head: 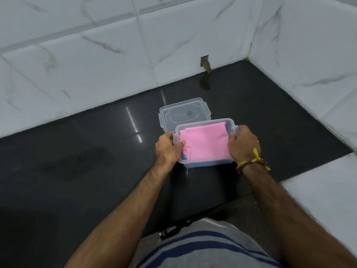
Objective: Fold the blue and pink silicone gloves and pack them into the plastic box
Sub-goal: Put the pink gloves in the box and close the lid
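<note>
A clear plastic box [230, 125] stands on the black counter in the middle of the view. The folded pink glove [206, 142] lies on top inside it. Only a sliver of the blue glove [184, 157] shows beneath, at the box's near left corner. My left hand [168, 148] grips the box's left end, thumb over the rim and touching the pink glove. My right hand [244, 144] grips the right end, fingers curled over the rim. The box's clear lid [183, 114] lies flat just behind the box.
The glossy black counter [87, 161] is bounded by white marble-look tiled walls behind and to the right. A small hole with a brownish stain [205, 64] sits at the back wall's base. A white ledge [324, 190] lies at near right. My striped shirt fills the bottom.
</note>
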